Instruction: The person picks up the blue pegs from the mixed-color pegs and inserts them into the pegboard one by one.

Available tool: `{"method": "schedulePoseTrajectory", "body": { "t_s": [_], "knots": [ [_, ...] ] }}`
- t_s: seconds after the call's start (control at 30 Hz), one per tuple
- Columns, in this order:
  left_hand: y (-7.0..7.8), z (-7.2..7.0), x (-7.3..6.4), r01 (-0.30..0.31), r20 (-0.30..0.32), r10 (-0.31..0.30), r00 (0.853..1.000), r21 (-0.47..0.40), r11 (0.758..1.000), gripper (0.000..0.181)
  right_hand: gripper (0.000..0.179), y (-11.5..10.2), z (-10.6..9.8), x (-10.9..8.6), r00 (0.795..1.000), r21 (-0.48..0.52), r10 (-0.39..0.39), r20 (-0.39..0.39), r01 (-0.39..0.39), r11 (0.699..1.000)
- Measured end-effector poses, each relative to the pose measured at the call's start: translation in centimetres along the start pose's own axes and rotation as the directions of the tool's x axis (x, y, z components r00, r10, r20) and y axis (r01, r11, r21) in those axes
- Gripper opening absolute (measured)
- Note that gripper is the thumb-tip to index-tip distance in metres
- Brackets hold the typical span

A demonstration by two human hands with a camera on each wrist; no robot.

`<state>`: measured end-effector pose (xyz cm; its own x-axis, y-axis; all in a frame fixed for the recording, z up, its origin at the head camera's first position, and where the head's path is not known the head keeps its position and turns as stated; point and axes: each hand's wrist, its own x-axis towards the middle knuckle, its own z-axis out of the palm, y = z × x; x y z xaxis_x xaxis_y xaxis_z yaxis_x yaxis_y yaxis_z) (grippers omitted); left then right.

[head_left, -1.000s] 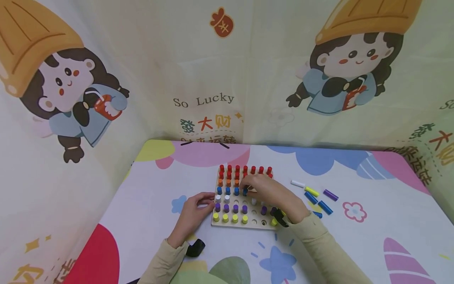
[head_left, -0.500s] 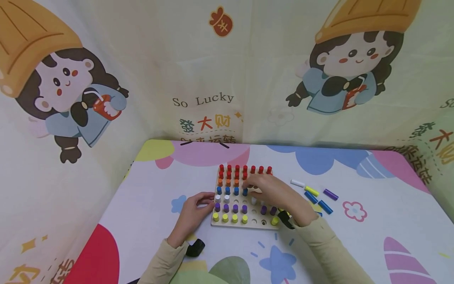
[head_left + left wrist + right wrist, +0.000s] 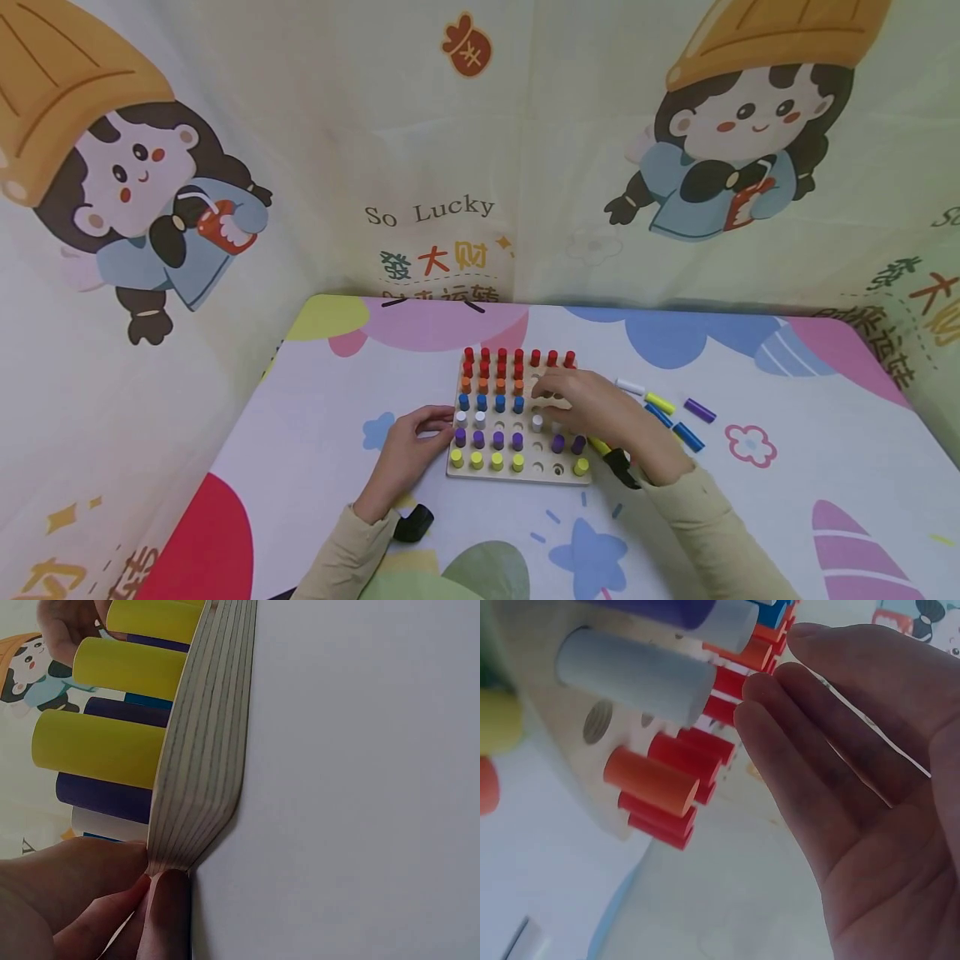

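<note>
A wooden pegboard (image 3: 487, 476) stands on the table, with rows of red, orange, blue, white, purple and yellow pegs upright in its holes. My left hand (image 3: 411, 446) holds the board's left edge; in the left wrist view the thumb (image 3: 82, 874) and a finger (image 3: 166, 915) pinch its layered corner. Over the board's right half hovers my right hand (image 3: 603, 408), its fingers extended and nothing between them. A white peg (image 3: 637, 675) and an orange peg (image 3: 652, 780) stand near those fingertips in the right wrist view. The blue peg (image 3: 518, 405) stands at the right end of the visible blue ones.
Loose pegs lie right of the board: a white peg (image 3: 629, 387), a yellow peg (image 3: 659, 403), a purple peg (image 3: 700, 411) and blue ones, among them a blue peg (image 3: 687, 437). A printed cloth (image 3: 555, 167) hangs behind the table.
My right hand has let go of the blue peg, which stays upright in its hole, and has drawn away to the right. The left hand has stayed at the board's edge.
</note>
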<state>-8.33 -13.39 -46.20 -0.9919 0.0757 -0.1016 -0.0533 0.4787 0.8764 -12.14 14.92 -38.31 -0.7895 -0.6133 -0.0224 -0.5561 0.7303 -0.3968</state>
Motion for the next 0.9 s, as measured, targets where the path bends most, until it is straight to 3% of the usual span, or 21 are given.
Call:
{"method": "schedulePoseTrajectory", "body": {
  "t_s": [0.47, 0.9],
  "knots": [
    [-0.2, 0.1, 0.0, 0.004, 0.003, -0.004, 1.0, 0.004, 1.0, 0.031, 0.024, 1.6, -0.6, -1.9, 0.999, 0.005, -0.004, -0.053, 0.004, 1.0],
    [-0.1, 0.1, -0.1, 0.01, 0.002, -0.01, 1.0, 0.0, 1.0, 0.031, 0.023, 2.9, -0.6, -3.3, 0.993, 0.063, 0.058, -0.098, -0.052, 0.997]
  ]
}}
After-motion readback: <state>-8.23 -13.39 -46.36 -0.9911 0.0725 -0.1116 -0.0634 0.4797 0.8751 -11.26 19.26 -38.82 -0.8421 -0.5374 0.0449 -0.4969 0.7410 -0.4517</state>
